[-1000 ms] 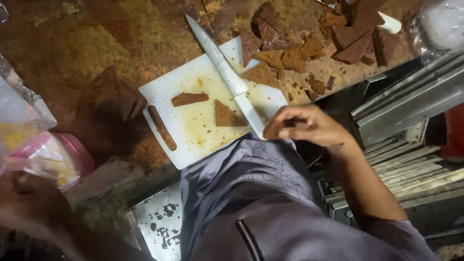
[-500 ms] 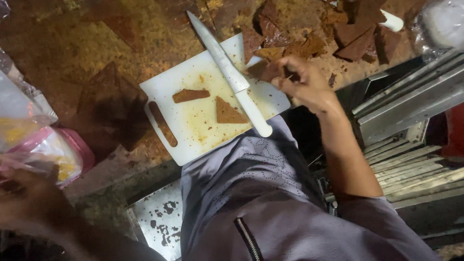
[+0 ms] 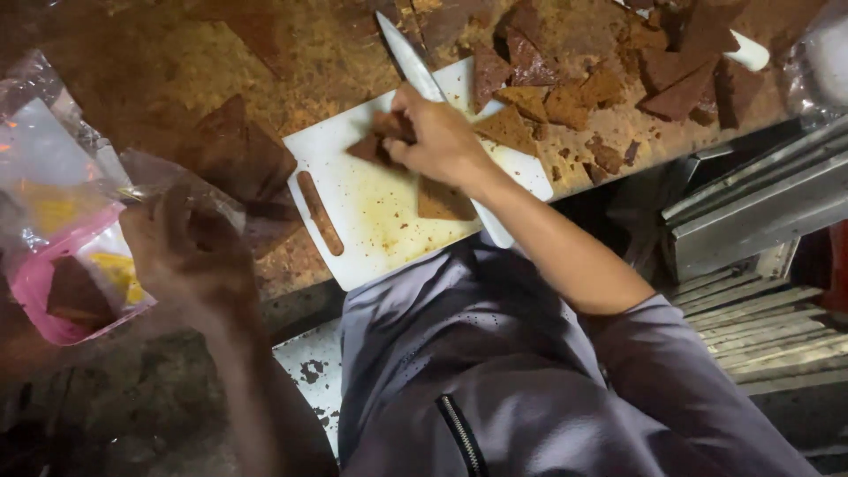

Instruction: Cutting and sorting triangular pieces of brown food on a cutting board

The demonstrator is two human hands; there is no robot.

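My right hand (image 3: 435,137) rests on the white cutting board (image 3: 362,212), its fingers closed on a brown flat piece (image 3: 378,141) near the board's top edge. A second brown triangular piece (image 3: 443,201) lies on the board just below that hand. A white-handled knife (image 3: 408,58) lies across the board's far side, partly hidden under my right hand and arm. My left hand (image 3: 190,252) is at the left, gripping the open mouth of a clear plastic bag (image 3: 66,230) with a pink part; brown pieces sit inside it.
Several brown cut pieces (image 3: 601,75) lie scattered on the rusty-brown worktop (image 3: 212,62) beyond the board. A dark brown slab (image 3: 234,155) lies left of the board. Metal rails and slats (image 3: 760,256) stand at the right. My grey zipped garment fills the bottom.
My right hand has moved left from the scattered pieces onto the cutting board and closed on the brown piece there. My left hand has risen with the bag towards the board.
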